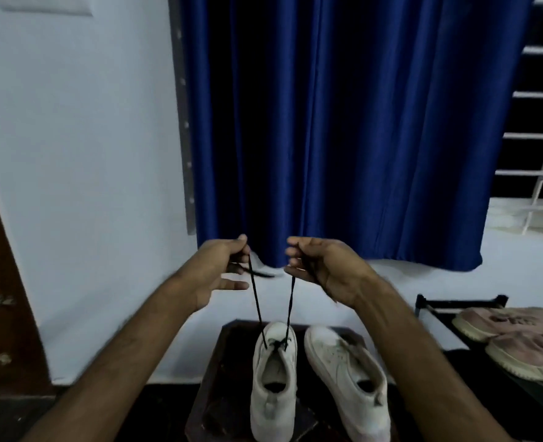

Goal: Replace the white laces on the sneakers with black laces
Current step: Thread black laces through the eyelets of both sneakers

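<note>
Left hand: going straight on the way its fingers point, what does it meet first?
The left hand has loose fingers pointing across at the right hand. First in line looks like the black lace rising from the sneaker, then the right hand; depth is unclear.

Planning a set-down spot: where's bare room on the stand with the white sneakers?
Bare strip of stand left of the laced sneaker. Crowded: other sneaker fills the right side; gap between them is narrow.

Dim, bluish indoor light; hands motion-blurred, edges bent by wide-angle.
</note>
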Available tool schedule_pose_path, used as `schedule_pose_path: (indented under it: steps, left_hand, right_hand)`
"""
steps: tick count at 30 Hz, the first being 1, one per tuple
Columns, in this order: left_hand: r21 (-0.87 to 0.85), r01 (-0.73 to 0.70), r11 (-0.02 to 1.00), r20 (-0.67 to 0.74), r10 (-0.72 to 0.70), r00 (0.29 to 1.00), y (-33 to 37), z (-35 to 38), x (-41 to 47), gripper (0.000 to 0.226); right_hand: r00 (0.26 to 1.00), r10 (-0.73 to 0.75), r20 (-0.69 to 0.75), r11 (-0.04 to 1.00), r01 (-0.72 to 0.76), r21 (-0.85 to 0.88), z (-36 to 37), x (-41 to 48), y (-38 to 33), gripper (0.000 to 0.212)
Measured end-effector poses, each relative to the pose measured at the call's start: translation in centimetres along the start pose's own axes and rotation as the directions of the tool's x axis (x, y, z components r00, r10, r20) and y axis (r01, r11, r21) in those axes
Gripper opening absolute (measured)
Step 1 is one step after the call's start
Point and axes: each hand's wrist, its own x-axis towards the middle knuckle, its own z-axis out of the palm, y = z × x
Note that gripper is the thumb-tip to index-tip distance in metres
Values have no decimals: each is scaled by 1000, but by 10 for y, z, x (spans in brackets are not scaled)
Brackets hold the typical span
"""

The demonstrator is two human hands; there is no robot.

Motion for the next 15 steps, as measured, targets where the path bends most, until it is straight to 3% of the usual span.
schedule_pose_path:
  steps: [3, 5, 8, 11, 15]
  left_hand:
    - [23, -172, 985, -37, 173, 984, 36, 5, -4, 24]
    - [6, -240, 971, -1, 240, 971, 52, 8, -8, 25]
    - [11, -308, 951, 98, 306, 947, 64, 12, -15, 26]
    - [103, -427, 898, 84, 420, 904, 70, 17, -18, 24]
    - [137, -562, 816, -2, 567, 824, 72, 19, -15, 26]
  right_hand:
    - [989, -109, 98, 994, 107, 32, 15, -1, -43, 31]
    - [976, -187, 112, 979, 195, -60, 24, -1, -61, 29]
    - [956, -293, 28, 933, 293, -210, 33, -1, -70, 15]
    - [927, -375, -31, 891, 351, -289, 37, -3, -75, 12]
    - [846, -530, -66, 708, 397, -584, 33, -3, -76, 15]
